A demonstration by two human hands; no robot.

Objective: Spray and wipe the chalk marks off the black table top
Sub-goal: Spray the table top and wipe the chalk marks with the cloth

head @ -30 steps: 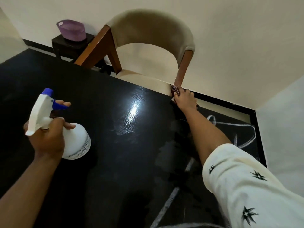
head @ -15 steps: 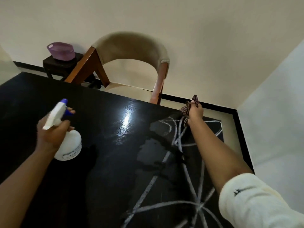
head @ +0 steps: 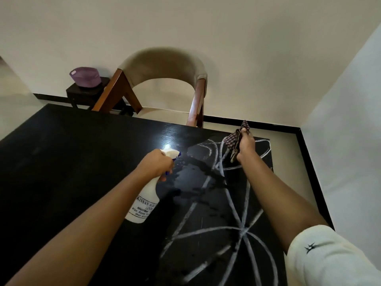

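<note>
White spray bottle (head: 150, 188), printed label (head: 143, 207), black lettering running slantwise with the tilted bottle. Top line: "KISSAN AGR…", cut off at the bottle's curve. The second line is too blurred to read. Third: "MUMBAI". Fourth: "Max. Retail…" (the rest turns out of sight). Last: "(Incl of…".

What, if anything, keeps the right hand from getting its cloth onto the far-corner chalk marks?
Probably nothing, so yes: the right hand holds the cloth over those chalk marks, and the spray bottle in the left hand is off to one side.
</note>
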